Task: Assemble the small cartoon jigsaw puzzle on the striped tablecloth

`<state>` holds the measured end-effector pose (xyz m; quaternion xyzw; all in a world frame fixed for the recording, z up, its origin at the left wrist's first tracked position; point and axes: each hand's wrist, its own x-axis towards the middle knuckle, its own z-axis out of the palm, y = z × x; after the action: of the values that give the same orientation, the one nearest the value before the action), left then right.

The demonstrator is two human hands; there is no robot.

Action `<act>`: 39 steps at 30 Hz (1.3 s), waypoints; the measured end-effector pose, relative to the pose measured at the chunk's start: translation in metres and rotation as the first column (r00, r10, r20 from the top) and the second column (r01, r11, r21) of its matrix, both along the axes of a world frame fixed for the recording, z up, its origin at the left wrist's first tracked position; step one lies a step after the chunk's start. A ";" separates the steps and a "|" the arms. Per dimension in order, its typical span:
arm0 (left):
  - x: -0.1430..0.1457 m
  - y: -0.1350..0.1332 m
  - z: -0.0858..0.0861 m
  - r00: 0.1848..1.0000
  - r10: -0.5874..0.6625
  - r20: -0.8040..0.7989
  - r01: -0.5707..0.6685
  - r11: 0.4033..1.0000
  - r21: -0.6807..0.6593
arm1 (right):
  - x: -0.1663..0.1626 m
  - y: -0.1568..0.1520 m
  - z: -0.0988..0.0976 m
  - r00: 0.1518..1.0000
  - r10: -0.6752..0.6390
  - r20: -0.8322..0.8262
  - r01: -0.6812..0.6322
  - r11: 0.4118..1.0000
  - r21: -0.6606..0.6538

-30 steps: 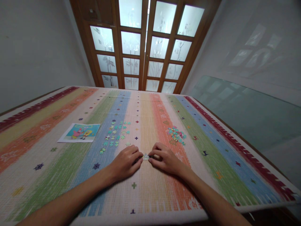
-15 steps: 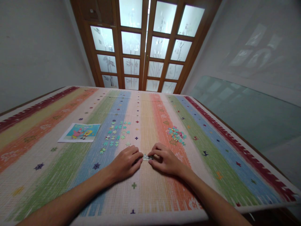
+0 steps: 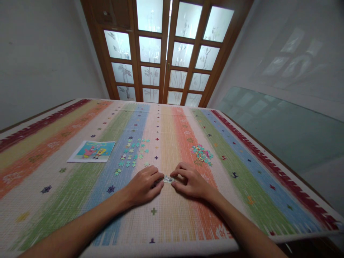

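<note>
My left hand [image 3: 143, 184] and my right hand [image 3: 189, 181] rest close together on a striped cloth [image 3: 172, 222]. Both pinch the same small joined puzzle pieces [image 3: 167, 178] between fingertips, one hand at each end. Just beyond my left hand, loose puzzle pieces [image 3: 133, 152] lie spread out flat in rows. Past my right hand sits a heap of puzzle pieces [image 3: 201, 154]. A printed cartoon picture [image 3: 91, 151] lies to the far left of the spread pieces.
The cloth covers a wide table whose front edge [image 3: 161, 249] runs just below my forearms. A wooden glazed door [image 3: 166, 53] stands behind the table. A glass pane [image 3: 282, 125] leans along the right wall.
The fingers of both hands have shifted slightly on the joined pieces, which now lie a little flatter. The view has barely moved.
</note>
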<state>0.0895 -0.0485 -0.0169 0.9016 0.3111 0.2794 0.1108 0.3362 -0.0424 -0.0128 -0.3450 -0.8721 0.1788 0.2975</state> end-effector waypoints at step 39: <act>-0.087 0.069 0.034 0.953 0.285 -0.106 -0.281 0.958 0.052 | 0.009 0.003 0.002 0.996 -0.008 0.088 0.016 0.995 -0.094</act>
<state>0.0029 0.0205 0.0170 0.8638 0.4378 0.2469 0.0354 0.3455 -0.0392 -0.0106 -0.3713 -0.8728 0.2029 0.2433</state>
